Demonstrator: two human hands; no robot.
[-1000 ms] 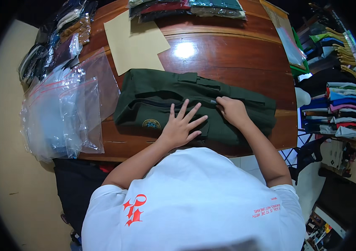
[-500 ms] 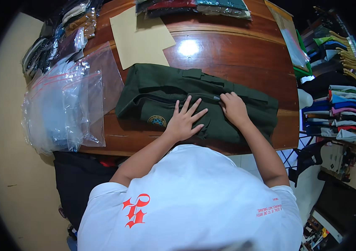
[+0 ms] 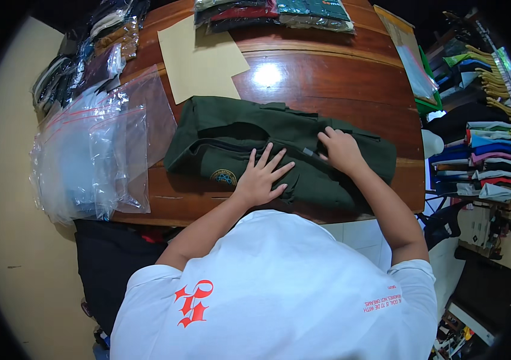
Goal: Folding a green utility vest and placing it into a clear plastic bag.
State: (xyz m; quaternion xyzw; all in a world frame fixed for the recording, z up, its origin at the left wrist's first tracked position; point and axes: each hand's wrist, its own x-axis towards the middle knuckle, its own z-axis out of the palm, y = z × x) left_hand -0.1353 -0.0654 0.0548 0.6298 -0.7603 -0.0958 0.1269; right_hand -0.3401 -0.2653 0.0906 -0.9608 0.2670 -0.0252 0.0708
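Observation:
A dark green jacket (image 3: 207, 114) lies folded lengthwise on the wooden table in front of me. It has a round yellow-and-blue emblem, a dark zip edge and a small grey tab near its middle. My left hand (image 3: 260, 182) rests flat on the jacket, fingers spread, just right of the emblem. To the right, my right hand (image 3: 342, 151) has its fingers curled on the upper layer of the cloth beside the grey tab, pinching it; the fingertips are partly hidden. Left of the tab, the layers gape in a dark hollow.
Clear plastic bags (image 3: 96, 156) with red seal lines are heaped left of the jacket. Beyond it lies tan card (image 3: 201, 60). Packed garments (image 3: 315, 15) sit at the far edge, more bagged clothes (image 3: 111, 36) at far left. A clothes rack (image 3: 489, 144) stands right of the table (image 3: 327, 66).
My right hand has moved slightly right with the upper layer of the jacket, and the dark hollow in the cloth has widened. My left hand stays spread on the jacket.

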